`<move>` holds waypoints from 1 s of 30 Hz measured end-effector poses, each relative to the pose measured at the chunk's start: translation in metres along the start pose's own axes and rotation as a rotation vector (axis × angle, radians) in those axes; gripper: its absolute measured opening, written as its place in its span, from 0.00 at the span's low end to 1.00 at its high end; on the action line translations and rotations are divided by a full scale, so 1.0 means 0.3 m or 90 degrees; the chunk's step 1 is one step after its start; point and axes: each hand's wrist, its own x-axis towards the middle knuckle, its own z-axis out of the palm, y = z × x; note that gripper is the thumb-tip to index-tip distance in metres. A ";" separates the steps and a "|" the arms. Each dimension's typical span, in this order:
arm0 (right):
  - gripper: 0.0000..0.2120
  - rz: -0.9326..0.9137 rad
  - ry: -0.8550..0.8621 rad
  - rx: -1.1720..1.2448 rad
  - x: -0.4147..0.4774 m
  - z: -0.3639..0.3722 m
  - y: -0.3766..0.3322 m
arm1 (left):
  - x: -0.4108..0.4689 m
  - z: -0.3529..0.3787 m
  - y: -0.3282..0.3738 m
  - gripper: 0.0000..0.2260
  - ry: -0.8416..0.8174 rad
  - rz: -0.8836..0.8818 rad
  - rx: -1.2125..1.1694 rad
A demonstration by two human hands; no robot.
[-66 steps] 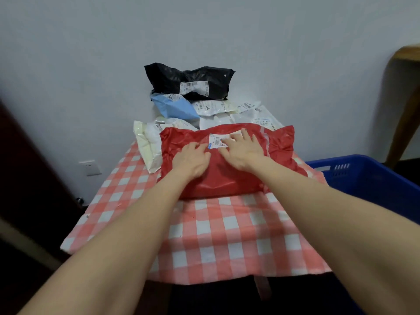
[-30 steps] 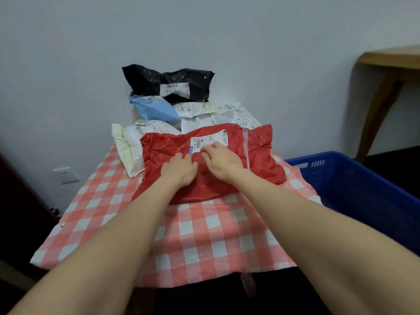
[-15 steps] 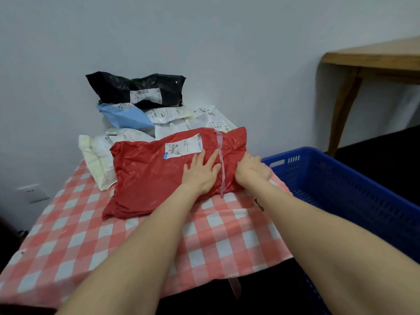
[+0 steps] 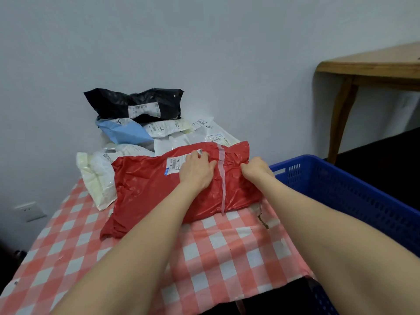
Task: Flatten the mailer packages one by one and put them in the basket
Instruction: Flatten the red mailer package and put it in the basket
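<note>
Okay: red plastic mailer package lies on the checked-cloth table, label up. Its long axis runs left to right, skewed so the left end sits nearer the front edge and the right end sits farther back, at the table's right edge. Left hand is flat on top, fingers spread and pressing, half covering the white label. Right hand grasps the right end, fingers curled into the plastic with the tips buried in the folds. Label print is unreadable. Blue plastic basket stands just beside the table's right edge, cut off by the frame, its bottom not visible. A pile of black, blue and white mailers fills the back edge against the wall, touching the red one. Bare cloth lies between the red mailer and the front edge, and along the left edge.
</note>
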 end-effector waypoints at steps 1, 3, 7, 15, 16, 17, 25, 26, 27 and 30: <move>0.20 0.006 0.003 0.025 0.020 -0.002 -0.012 | 0.030 -0.009 0.003 0.19 0.006 0.005 -0.007; 0.19 0.020 0.019 0.081 0.069 -0.011 -0.039 | 0.099 -0.018 0.013 0.18 0.008 0.019 -0.002; 0.18 0.054 0.021 0.189 0.164 -0.017 -0.083 | 0.231 0.001 0.049 0.18 -0.002 0.051 0.025; 0.14 0.063 0.010 0.366 0.285 0.024 -0.089 | 0.423 0.074 0.092 0.22 -0.195 0.084 0.101; 0.13 0.043 0.014 0.406 0.293 0.030 -0.090 | 0.434 0.075 0.092 0.23 -0.215 0.074 0.125; 0.14 0.022 0.018 0.435 0.302 0.041 -0.085 | 0.441 0.073 0.091 0.23 -0.224 0.070 0.149; 0.11 -0.020 -0.093 0.486 0.273 0.020 -0.069 | 0.461 0.037 0.034 0.11 -0.013 0.013 0.073; 0.10 -0.008 -0.159 0.485 0.254 -0.005 -0.061 | 0.464 0.028 0.026 0.11 -0.002 -0.012 0.072; 0.09 -0.003 -0.228 0.458 0.242 -0.024 -0.049 | 0.466 0.016 0.019 0.12 0.001 -0.038 0.083; 0.12 -0.021 -0.328 0.354 0.218 -0.049 -0.025 | 0.464 -0.019 0.013 0.12 0.010 -0.089 0.095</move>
